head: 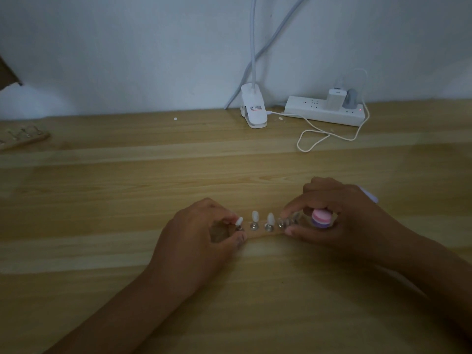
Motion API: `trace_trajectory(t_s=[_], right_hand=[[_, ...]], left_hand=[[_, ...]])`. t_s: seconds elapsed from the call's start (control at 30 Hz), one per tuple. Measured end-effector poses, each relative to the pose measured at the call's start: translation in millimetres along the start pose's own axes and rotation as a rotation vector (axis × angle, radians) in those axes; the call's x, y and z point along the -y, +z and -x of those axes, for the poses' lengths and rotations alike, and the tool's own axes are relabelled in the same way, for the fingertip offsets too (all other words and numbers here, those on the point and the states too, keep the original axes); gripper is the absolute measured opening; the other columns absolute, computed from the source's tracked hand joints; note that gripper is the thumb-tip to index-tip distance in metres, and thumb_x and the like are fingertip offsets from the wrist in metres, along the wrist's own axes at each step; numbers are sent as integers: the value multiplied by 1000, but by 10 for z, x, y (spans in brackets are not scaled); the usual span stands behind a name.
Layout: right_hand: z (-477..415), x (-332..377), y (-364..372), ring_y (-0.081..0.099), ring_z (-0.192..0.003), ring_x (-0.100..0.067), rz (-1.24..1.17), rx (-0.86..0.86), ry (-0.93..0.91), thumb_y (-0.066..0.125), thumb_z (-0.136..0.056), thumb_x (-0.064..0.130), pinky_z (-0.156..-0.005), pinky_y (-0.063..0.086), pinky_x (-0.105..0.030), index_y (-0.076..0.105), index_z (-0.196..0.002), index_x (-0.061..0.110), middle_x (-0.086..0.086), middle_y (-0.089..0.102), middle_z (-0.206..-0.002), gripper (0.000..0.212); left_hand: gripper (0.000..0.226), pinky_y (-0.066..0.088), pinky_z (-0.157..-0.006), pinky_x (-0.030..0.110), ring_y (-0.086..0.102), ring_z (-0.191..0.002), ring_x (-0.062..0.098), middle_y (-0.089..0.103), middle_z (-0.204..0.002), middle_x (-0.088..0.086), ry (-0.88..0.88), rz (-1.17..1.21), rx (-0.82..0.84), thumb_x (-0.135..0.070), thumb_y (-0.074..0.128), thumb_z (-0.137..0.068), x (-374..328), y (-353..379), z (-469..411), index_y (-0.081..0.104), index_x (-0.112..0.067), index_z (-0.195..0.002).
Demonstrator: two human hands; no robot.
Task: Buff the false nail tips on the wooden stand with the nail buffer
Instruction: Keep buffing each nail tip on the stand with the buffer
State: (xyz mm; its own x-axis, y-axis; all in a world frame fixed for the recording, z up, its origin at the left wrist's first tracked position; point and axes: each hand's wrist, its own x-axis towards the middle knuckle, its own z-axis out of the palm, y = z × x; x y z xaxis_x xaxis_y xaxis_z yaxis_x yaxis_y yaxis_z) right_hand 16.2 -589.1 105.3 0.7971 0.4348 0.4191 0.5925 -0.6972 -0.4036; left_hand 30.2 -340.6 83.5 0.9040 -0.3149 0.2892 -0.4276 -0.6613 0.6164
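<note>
1. wooden stand (258, 234) lies 9-to-3 o'clock on the bench (127, 190), false nail tips (255, 216) set on its pegs (253, 226).
2. left hand (201, 233), 9 o'clock end: grip pinches the end tip (239, 222); a tug could pull it off.
3. right hand (342, 221), 3 o'clock end: grip holds the nail buffer (321, 218), apparently the stand too; the buffer may slip from so crowded a hold.

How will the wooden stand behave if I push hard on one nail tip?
The wooden stand looks thin and light, so it would probably slide or tip. The nail tips stand on narrow metal pegs, so they may wobble or pop off.
</note>
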Motion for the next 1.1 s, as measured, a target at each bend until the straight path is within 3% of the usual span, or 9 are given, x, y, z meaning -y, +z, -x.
trace_trajectory(t_s=[0.13,0.3,0.53,0.67,0.73,0.83,0.93,1.03,1.1], right_hand=[[-17,64,-51,52,-70,5,-65,-25,0,91,-70,17,-70,34,-4,79,-91,22,26,49,-66,25],[-11,236,-72,51,-62,1,-289,-110,-25,86,-72,29,-65,35,-7,78,-96,22,17,48,-64,27],[10,409,32,48,-61,4,-398,-167,-40,83,-74,29,-64,34,-4,74,-105,22,22,49,-67,33],[63,397,50,52,-74,8,-266,-145,-10,69,-84,35,-76,32,2,60,-126,28,22,49,-81,43],[37,311,94,49,-69,-3,-367,-123,65,59,-86,20,-74,39,-13,50,-123,46,8,48,-82,46],[36,197,167,48,-65,-23,-388,-196,161,43,-79,11,-63,39,-37,46,-99,58,0,53,-88,51],[91,268,214,54,-84,-7,-287,-108,39,44,-96,27,-74,41,-12,43,-110,41,14,53,-99,20],[75,305,235,51,-116,-9,-133,-130,-138,53,-99,23,-97,38,-16,56,-122,29,9,49,-123,24],[28,294,192,53,-113,-3,-20,-209,-158,62,-95,16,-97,33,-9,66,-118,23,1,56,-118,25]], left_hand=[[21,39,-65,19,54,-75,-9,63,-93,-22,16,-7,-3,-42,78,-73,-1,-12,6,73,-34,-91],[44,30,-67,-5,46,-75,-27,64,-110,-21,190,71,-27,-46,74,-71,-205,-51,87,71,-26,-110],[18,27,-43,7,32,-39,-3,69,-70,-15,137,614,81,-22,70,-82,-307,-61,168,77,-27,-98],[13,42,-48,16,55,-47,7,75,-85,-6,106,590,92,-26,69,-82,-247,-56,121,78,-26,-91],[12,44,-49,19,56,-48,18,75,-86,-7,55,578,68,-29,72,-83,-213,-44,115,78,-26,-92],[19,31,-44,8,37,-39,-1,73,-78,-13,40,568,8,-30,70,-79,-207,-15,107,78,-22,-95],[17,32,-49,7,40,-43,-3,68,-69,-17,128,493,-18,-24,72,-81,-238,-17,100,78,-19,-95],[18,33,-53,11,43,-50,-2,68,-68,-7,194,450,-38,-29,71,-81,-251,-43,98,78,-22,-96],[18,36,-55,10,48,-53,-3,70,-71,-5,203,449,-55,-26,71,-81,-257,-46,89,78,-20,-96]])
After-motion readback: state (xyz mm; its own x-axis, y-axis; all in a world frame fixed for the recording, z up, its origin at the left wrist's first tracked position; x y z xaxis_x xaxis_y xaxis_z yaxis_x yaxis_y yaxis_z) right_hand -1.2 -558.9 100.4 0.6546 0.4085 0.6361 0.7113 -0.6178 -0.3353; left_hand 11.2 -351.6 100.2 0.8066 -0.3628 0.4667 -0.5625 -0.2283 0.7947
